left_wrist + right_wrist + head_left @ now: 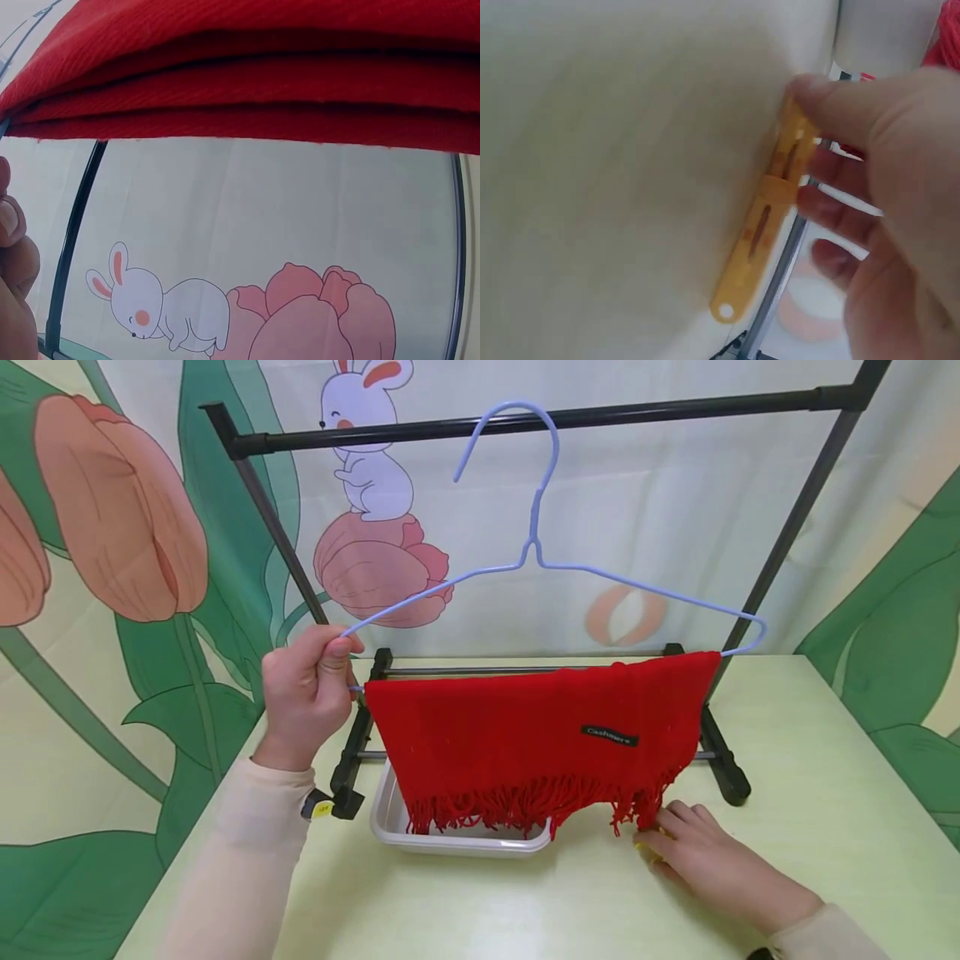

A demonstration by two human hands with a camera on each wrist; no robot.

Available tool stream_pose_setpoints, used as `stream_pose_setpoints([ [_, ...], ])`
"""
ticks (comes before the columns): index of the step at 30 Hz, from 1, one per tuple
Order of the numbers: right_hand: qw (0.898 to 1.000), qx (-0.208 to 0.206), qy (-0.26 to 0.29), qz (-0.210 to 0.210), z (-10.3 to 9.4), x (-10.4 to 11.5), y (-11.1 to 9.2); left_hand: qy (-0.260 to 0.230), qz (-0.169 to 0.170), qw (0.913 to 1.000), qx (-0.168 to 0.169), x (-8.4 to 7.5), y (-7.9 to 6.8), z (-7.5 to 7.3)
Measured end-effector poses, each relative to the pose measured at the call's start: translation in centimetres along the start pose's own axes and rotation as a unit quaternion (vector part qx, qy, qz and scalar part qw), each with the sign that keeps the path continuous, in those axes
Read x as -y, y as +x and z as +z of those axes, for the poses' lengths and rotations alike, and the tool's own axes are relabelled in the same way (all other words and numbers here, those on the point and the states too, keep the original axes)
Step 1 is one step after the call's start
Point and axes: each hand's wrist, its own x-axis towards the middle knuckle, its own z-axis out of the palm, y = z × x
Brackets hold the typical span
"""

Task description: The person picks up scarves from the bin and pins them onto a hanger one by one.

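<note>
The left hand point(307, 693), fingers curled, grips the left corner of the hanger point(534, 527), presumably steadying the red scarf point(487, 735), which drapes over its lower bar. The right hand point(708, 856) pinches a yellow strip point(742, 262) beside the right fringe point(648, 806).

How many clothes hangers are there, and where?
1: the blue hanger, in front of the black rack, one end held in the left grip, with the red scarf draped over its lower bar. Anything behind the scarf may be hidden.
</note>
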Motion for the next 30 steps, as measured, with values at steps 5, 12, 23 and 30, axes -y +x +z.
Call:
stream_pose_setpoints([
  [5,0.999,-0.022,0.020,0.017,-1.2,1.0,0.0,-0.007,0.000,0.9999,-0.008,0.2,-0.3,0.2],
  [12,0.968,-0.187,0.163,-0.038,-4.7,2.6,1.3,-0.007,0.012,0.9999,-0.007,0.5,-0.5,0.3],
  [23,0.885,-0.309,0.344,-0.056,-12.7,6.4,7.6,-0.005,0.016,0.9999,-0.003,0.1,-0.6,0.5],
  [30,0.824,-0.357,0.430,-0.093,-15.3,8.5,11.8,0.005,0.022,0.9997,-0.009,-0.1,-0.7,0.7],
])
